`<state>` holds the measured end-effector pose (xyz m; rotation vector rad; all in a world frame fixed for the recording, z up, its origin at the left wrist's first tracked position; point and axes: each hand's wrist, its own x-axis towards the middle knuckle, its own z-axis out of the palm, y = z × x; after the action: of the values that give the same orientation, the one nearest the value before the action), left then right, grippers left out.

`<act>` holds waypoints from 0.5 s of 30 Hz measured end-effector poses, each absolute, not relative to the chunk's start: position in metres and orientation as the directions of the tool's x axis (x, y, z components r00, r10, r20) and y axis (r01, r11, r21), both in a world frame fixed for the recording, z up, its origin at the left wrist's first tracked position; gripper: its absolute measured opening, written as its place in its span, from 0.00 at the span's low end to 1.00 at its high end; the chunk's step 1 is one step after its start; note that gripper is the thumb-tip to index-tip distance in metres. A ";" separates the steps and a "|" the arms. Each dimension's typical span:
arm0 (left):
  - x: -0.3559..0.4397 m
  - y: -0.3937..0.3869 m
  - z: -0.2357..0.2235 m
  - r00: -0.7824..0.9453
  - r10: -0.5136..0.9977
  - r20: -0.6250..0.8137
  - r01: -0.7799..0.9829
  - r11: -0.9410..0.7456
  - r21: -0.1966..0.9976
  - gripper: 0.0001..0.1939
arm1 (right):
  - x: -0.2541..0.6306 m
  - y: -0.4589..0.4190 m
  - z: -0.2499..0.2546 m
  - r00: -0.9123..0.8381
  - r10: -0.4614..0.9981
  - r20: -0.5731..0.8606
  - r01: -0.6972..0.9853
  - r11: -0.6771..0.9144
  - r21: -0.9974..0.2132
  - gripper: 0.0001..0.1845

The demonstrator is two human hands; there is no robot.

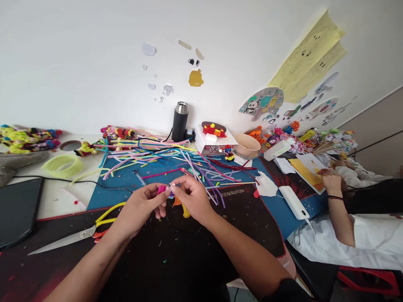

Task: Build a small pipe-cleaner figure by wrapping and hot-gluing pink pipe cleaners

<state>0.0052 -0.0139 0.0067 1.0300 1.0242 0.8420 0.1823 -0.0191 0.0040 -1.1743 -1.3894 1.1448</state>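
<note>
The magenta piece (162, 190) looks fuzzy, as do the plush strands (151, 153). The scissors (90, 231) pair shiny metal blades (64, 243) with smooth plastic handles (108, 212). The flask (179, 128) is matt beneath a polished metal cap (181, 108). The dark mat (151, 268) looks like matt cloth, the white device (292, 200) smooth plastic, the yellow sheets (299, 61) thin paper.

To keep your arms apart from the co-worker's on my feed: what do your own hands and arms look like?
The left hand and right hand are bare: no gloves, rings or wristbands show. The left forearm and right forearm are uncovered too. A black sleeve shows on the right arm, by the bottom edge; no left sleeve is in view.
</note>
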 end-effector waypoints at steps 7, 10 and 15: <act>0.004 -0.012 0.010 0.360 0.854 -0.375 -0.107 0.437 0.893 0.19 | 0.189 -0.020 0.001 -0.134 0.965 0.225 0.347 0.258 -0.901 0.08; 0.004 -0.012 0.011 0.364 0.842 -0.397 -0.115 0.464 0.879 0.18 | 0.191 -0.021 0.002 -0.190 0.943 0.272 0.451 0.331 -0.829 0.10; 0.002 -0.012 0.008 0.377 0.823 -0.425 -0.123 0.500 0.858 0.17 | 0.193 -0.021 0.006 -0.302 0.894 0.332 0.481 0.443 -0.757 0.14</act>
<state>0.0023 -0.0115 0.0084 0.8426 1.0027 0.7056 0.1930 -0.0206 0.0059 -1.1550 -1.9397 0.6936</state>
